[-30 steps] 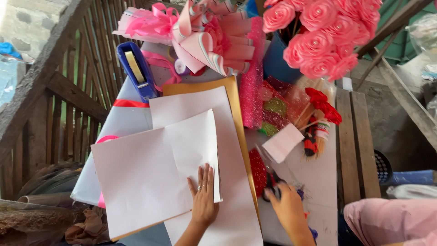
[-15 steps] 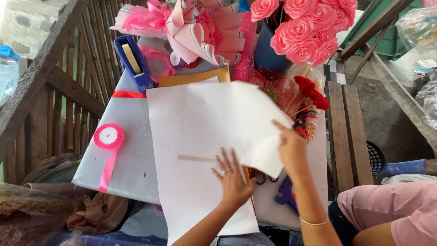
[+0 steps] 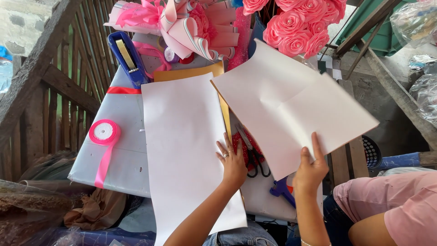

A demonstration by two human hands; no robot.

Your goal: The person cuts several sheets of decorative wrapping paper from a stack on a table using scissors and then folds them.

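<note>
Right hand (image 3: 311,169) grip closed on lower edge of large creased white paper sheet (image 3: 291,107), lifted and tilted above the grip. Left hand (image 3: 233,161) flat, fingers spread, grasping nothing, pressing long white paper sheet (image 3: 184,150) on bench (image 3: 123,150); black-handled scissors (image 3: 252,157) between both grips.

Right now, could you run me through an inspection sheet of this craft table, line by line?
Surface: small table wrapped in pale paper.
Job's things: long white sheet lying flat; second white sheet, creased, lifted off to the right.
Clutter: pink ribbon roll, blue stapler, scissors, blue glue gun, brown card, pink paper roses.
Hands: left hand flat on the long sheet's right edge; right hand gripping the lifted sheet's lower edge.
Cables: nothing seen.
Surroundings: wooden railing left, a person's pink sleeve lower right.
</note>
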